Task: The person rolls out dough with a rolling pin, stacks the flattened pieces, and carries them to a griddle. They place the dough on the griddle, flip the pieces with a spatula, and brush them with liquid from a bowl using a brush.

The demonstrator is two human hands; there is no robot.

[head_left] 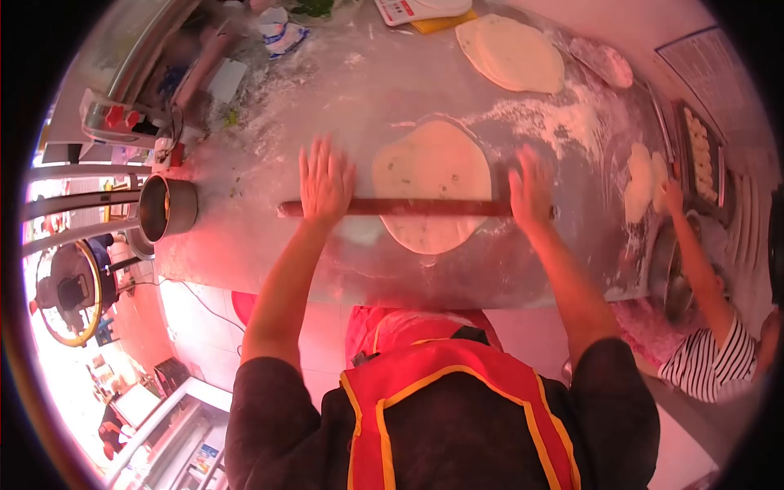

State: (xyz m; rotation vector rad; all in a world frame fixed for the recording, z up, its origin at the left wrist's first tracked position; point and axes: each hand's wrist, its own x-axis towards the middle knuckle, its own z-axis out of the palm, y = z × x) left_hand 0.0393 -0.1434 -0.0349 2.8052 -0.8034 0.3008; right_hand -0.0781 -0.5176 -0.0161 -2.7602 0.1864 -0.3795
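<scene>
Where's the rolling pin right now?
At the head view's centre, the rolling pin lies across the near half of the middle dough, the left hand near its left end and the right hand near its right.

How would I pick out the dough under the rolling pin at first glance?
Find the large grey worktop, then the dark rolling pin under the person's left hand and right hand. Beneath it lies a pale, roundish dough sheet with green flecks. Unlike the upper-right dough, this one has the pin across it.
</scene>
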